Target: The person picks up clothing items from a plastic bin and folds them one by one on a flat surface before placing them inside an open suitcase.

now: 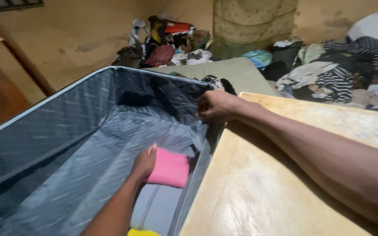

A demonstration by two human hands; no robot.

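My left hand point(144, 164) is closed around a folded pink cloth point(169, 168), held low inside the open suitcase point(66, 144) against its near right wall, long side running across toward the tabletop point(263, 188). My right hand point(215, 106) pinches the grey lining point(171, 98) at the far rim, well apart from the cloth.
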